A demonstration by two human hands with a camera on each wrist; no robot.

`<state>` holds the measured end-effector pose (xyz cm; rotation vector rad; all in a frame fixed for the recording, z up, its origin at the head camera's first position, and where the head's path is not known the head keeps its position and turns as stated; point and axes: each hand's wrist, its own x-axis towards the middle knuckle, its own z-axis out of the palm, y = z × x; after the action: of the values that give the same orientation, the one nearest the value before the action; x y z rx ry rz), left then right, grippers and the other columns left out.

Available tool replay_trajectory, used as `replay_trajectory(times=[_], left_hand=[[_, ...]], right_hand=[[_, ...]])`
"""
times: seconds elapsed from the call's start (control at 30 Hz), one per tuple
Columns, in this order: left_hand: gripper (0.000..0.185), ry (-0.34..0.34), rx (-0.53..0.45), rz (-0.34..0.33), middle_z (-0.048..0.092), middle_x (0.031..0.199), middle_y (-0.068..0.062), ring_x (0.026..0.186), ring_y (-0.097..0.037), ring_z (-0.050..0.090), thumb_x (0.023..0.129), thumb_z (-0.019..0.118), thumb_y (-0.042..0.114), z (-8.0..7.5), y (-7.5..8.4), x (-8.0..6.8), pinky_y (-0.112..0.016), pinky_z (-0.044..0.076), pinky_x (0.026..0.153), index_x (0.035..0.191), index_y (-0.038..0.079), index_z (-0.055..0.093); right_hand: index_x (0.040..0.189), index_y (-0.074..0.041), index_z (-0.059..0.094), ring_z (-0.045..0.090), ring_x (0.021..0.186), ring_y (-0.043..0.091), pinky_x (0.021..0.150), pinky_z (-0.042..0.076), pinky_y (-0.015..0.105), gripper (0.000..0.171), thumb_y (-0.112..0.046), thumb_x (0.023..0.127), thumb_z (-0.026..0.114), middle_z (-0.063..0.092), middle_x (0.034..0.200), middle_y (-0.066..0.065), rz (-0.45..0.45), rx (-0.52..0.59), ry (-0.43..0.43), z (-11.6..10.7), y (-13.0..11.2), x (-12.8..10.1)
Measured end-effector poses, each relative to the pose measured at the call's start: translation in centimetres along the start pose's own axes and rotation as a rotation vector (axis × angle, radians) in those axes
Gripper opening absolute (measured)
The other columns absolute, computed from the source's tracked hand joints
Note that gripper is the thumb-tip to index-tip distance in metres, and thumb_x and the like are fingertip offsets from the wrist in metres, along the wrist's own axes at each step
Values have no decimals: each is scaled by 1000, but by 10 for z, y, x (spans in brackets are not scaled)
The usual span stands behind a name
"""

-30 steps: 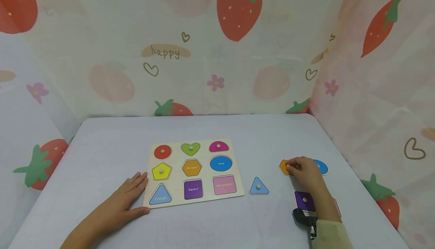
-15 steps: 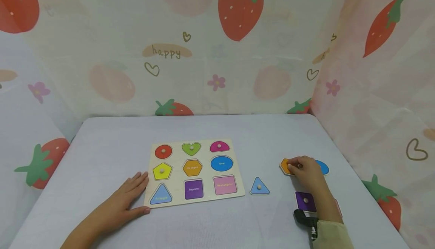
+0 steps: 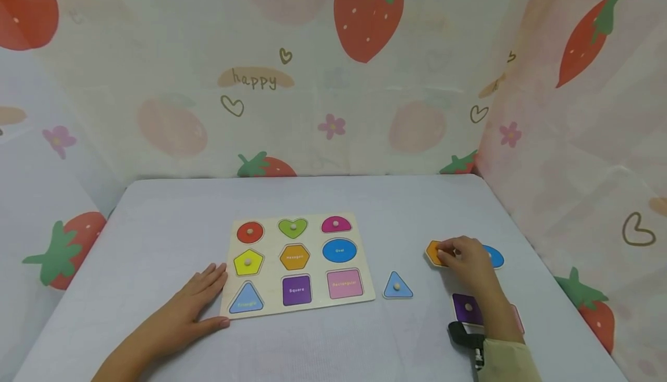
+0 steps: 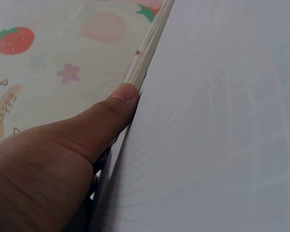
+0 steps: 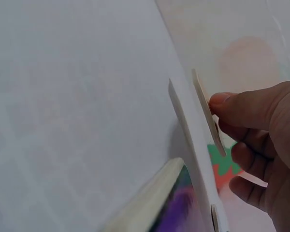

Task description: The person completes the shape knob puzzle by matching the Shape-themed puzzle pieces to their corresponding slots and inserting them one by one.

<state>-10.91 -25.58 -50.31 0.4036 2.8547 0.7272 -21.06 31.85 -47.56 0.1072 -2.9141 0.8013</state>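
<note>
Orange hexagon (image 3: 432, 252), partly hidden, pinched by right hand (image 3: 469, 261), blue oval (image 3: 495, 257) partly covered, left hand (image 3: 189, 308) outstretched

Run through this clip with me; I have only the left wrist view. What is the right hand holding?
Observer: The right hand pinches the orange hexagon.
Operator: Which loose piece lies nearest the board?
Observer: The blue triangle, just right of the board.
Operator: How many knobbed pieces sit in the board?
Observer: Four: circle, heart, half circle and pentagon.
</note>
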Motion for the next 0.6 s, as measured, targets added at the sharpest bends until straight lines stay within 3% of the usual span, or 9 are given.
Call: replay_trajectory(times=[0.17,0.43,0.6], left_hand=[[104,-12,13,-6,24,171,3,159,-30,13,81,66,76,0,0,2,-61,21,124,161,18,34],[104,-3,10,14,22,171,4,159,-29,12,82,65,76,0,-4,5,-51,14,128,162,18,33],[104,0,-2,14,23,171,2,159,-31,13,81,66,76,2,-5,1,-60,20,125,161,17,34]], right_hand=[[111,-5,77,59,101,30,84,51,43,19,-15,96,72,72,104,11,-39,18,13,1,-4,3],[109,-7,77,58,101,29,83,50,40,17,-17,96,74,73,106,10,-83,62,1,2,-30,11],[109,-10,78,58,100,28,82,50,38,16,-18,96,74,73,104,7,-109,102,-12,2,-53,13]])
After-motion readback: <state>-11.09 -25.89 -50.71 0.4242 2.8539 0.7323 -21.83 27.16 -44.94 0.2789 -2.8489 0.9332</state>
